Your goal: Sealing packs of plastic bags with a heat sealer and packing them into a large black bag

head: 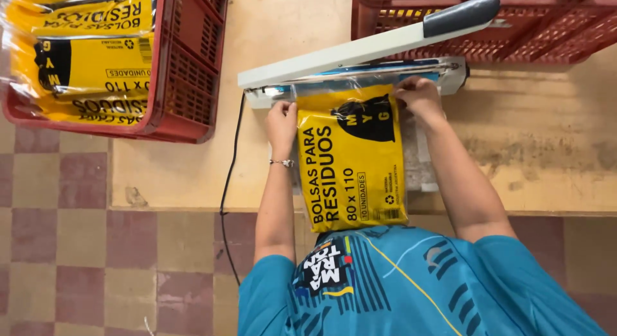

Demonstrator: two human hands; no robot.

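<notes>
Checkered tile floor, worn beige desk point(514, 149): yellow plastic-wrapped bag pack point(352, 161) lies lengthwise toward white bar sealer point(360, 59), arm raised. Left hand point(281, 120), right hand point(418, 95) pinch pack's far corners at sealer, equally near. Red crate point(186, 72) left.

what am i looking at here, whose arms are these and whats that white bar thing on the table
One camera, worn on a person's head, looks straight down, so the arms are the wearer's own. The left hand and right hand each pinch a top corner of a yellow and black plastic packet, feeding its clear edge under the raised white arm of a tabletop sealing machine with a dark handle. Its black cord hangs off the table. A red crate at the left holds more yellow packets; another crate sits behind.
</notes>
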